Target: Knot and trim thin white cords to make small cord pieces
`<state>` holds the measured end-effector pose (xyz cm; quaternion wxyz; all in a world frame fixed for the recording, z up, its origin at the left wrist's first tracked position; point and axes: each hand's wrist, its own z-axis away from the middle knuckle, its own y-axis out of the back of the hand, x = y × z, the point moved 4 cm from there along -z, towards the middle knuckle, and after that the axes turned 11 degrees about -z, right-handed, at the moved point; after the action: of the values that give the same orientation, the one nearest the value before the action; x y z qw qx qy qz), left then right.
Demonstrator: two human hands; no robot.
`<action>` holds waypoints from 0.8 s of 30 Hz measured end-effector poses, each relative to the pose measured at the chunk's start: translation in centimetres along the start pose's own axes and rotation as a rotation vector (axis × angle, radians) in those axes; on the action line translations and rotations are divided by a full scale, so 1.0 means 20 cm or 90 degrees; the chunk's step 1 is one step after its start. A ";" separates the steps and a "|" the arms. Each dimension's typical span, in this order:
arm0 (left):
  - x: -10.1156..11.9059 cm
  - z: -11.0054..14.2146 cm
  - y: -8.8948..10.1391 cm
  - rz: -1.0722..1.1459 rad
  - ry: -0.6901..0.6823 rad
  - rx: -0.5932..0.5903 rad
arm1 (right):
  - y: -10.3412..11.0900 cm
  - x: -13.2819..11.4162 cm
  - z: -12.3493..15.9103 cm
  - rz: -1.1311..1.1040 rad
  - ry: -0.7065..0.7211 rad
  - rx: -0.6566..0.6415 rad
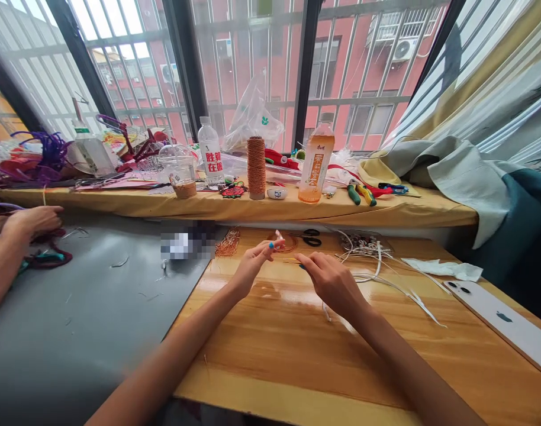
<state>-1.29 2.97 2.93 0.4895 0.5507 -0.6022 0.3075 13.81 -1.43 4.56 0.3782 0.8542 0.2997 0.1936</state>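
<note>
My left hand (253, 269) is raised over the wooden table, its thumb and fingers pinched together. A small whitish piece (278, 235) shows at its fingertips, too small to name. Facing it, my right hand (335, 278) is closed on a thin gold-coloured wire (290, 260), whose free end points toward my left hand. Behind the hands lie a coil of copper wire (289, 242) and black scissors (313, 238). A bundle of short copper wires (228, 242) rests to the left. White strips (377, 275) curl across the table right of my right hand.
A tray of small beads (363, 244), a tissue (443, 269) and a phone (504, 322) lie on the right. Along the sill stand a copper-coloured spool (256, 168), bottles (317, 163), a cup (182, 177) and pliers (361, 194). Another person's hand (35, 220) works over the grey table (97, 331).
</note>
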 end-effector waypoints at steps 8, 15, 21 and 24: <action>0.03 0.03 -0.07 0.060 -0.009 -0.101 | 0.05 0.02 0.00 0.041 -0.005 0.074; 0.03 0.04 -0.06 -0.039 -0.052 -0.085 | 0.06 0.04 0.01 0.067 -0.042 0.080; 0.04 0.04 -0.07 -0.120 -0.076 -0.093 | 0.06 0.06 0.01 0.076 -0.061 0.070; 0.03 0.04 -0.07 -0.123 -0.083 -0.095 | 0.06 0.05 0.01 0.092 -0.039 0.063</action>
<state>-0.18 1.74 3.03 0.5164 0.5867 -0.5982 0.1770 15.09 -1.47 5.40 0.3296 0.8968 0.2345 0.1789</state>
